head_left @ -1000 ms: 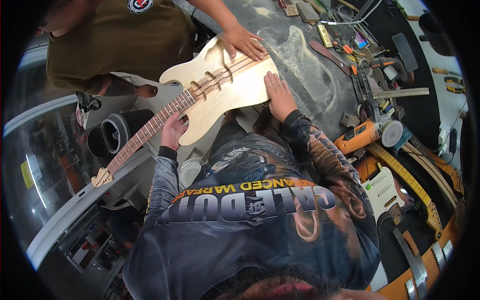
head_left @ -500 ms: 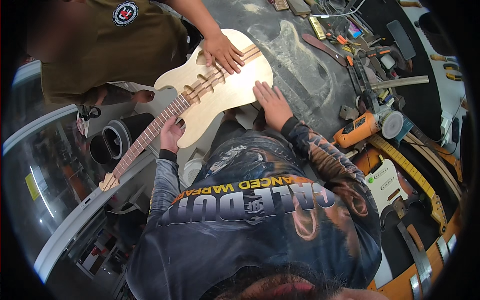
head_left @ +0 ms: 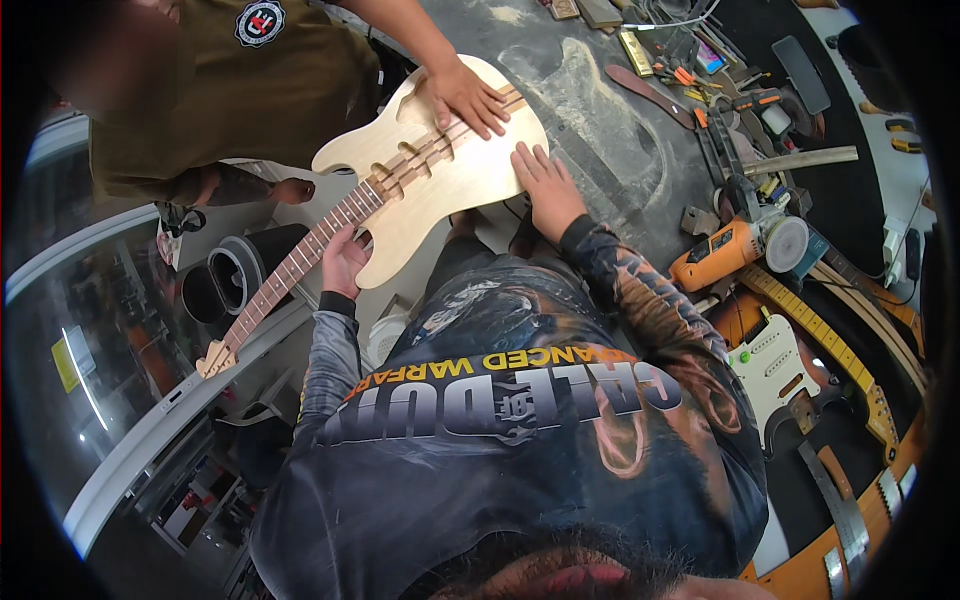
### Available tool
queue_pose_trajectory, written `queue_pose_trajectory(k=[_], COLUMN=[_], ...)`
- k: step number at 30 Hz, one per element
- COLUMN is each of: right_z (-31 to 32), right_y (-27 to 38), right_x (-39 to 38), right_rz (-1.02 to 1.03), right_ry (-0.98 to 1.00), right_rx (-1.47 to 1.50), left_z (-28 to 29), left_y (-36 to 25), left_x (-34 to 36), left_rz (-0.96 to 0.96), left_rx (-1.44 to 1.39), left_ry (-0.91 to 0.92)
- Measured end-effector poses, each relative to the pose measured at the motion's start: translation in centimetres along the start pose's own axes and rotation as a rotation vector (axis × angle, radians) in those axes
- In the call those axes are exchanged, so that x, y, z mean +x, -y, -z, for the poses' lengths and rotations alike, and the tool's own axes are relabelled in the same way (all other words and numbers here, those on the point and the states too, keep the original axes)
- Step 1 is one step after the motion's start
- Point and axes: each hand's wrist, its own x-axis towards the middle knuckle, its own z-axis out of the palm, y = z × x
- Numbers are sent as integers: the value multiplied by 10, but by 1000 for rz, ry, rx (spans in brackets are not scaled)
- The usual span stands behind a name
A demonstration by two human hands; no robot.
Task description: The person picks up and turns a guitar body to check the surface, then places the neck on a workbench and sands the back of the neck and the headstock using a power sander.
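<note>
Guitar in pale wood lies face up left of centre, its body by the left edge of the dusty tabletop and its neck reaching left and nearer, over the floor. We cannot tell how much the tabletop bears. Our left hand cups the neck from below near the body, palm upward; whether the fingers close around it we cannot tell. Our right hand lies on the body's right end, fingers flat and together, thumb hidden, so any clamp stays uncertain. A co-worker's hand spreads flat on the far side.

We judge the guitar stiff and moderately heavy, with most weight in the body; smooth wood may slide under flat palms. The thin headstock and the body's horns look easiest to chip. We would grip the neck beside the body and the rounded right end.
</note>
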Motion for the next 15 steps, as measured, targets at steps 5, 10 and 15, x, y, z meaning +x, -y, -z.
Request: queue_pose_trajectory(k=[5, 10, 15], right_z=[11, 8, 9], right_y=[22, 28, 37], right_x=[-27, -42, -32], right_rz=[53, 121, 268], right_ry=[24, 16, 0], right_rx=[80, 117, 220], left_z=[4, 4, 1], left_y=[5, 4, 6], left_x=[5, 4, 1], left_rz=[-28, -37, -35], left_rx=[-12, -14, -23], left_ry=[-10, -14, -16])
